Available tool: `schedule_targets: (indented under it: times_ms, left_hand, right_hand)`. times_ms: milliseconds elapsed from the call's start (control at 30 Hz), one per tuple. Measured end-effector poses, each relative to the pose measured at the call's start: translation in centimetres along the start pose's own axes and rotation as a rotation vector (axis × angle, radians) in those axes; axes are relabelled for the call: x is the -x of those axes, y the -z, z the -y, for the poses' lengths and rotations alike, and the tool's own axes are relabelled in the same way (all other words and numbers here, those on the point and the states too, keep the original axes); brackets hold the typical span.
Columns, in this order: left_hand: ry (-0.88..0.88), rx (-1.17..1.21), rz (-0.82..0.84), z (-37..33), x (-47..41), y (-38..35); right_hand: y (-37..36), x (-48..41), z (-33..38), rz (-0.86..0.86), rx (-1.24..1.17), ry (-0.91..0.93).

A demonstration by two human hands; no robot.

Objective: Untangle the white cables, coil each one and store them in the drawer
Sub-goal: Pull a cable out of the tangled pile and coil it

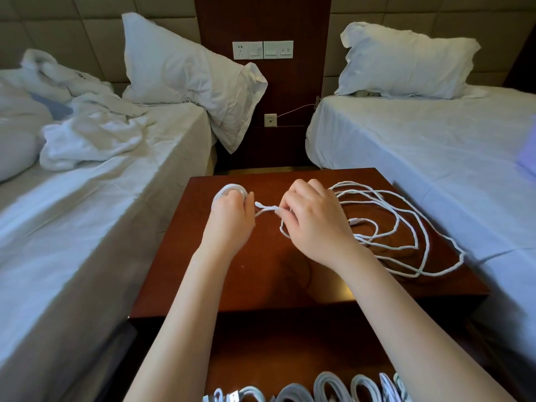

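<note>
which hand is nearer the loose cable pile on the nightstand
Right. The right hand is at the left edge of the loose cable pile, pinching a cable end; the left hand is farther left, gripping the small coil.

The left hand (229, 219) and right hand (313, 224) are bare, with forearms (185, 314) uncovered as far as visible.

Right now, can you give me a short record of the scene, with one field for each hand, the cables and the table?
left hand: grips a small white coil
right hand: pinches the cable end leading from the coil
loose cables: tangled loops, right of the hands
table: dark wood, bears the loops
finished coils: a row at the bottom edge, below the tabletop
</note>
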State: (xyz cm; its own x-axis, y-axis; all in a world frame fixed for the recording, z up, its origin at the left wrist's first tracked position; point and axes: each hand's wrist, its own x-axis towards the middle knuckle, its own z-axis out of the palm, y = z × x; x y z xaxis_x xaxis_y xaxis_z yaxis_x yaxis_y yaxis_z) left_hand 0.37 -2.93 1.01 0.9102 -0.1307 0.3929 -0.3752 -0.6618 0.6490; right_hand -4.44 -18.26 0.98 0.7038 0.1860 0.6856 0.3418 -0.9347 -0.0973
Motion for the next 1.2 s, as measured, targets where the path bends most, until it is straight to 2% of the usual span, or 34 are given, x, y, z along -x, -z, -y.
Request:
schedule_targets:
  times_ms: [67,200,400,633,733,867,933,1067,1200]
  left_hand:
    - [0.033,0.037,0.147,-0.4,0.1,0.1]
    - [0.124,0.330,0.477,-1.3,0.4,1.2]
    - [0.105,0.670,0.914,-1.1,0.6,2.4]
    - [-0.045,0.819,1.088,-2.0,0.7,4.0]
    - [-0.129,1.002,1.146,-2.6,0.8,4.5]
    - [-0.197,1.172,1.113,-3.7,1.1,4.2]
    - [-0.190,1.303,1.042,-4.1,1.0,3.8]
    - [0.008,1.517,0.689,-4.9,0.9,3.3]
    - [0.117,1.486,0.224,-4.7,0.3,3.4]
  right_hand:
    - [0.2,0.0,-0.2,-0.052,0.035,0.011]
    - [0.8,-0.1,-1.0,-0.111,0.067,0.024]
    - [1.2,-0.4,-1.5,-0.162,-0.003,0.037]
    - [0.6,-0.2,-1.2,-0.114,-0.111,0.041]
    - [-0.2,0.4,-1.5,-0.033,-0.125,0.025]
    - [-0.8,0.7,-0.6,0.066,-0.145,0.049]
    - [-0.6,0.6,0.5,0.121,-0.190,0.043]
    - [0.0,0.6,1.9,0.361,-0.310,-0.051]
    - [-0.3,0.6,1.8,0.481,-0.269,-0.129]
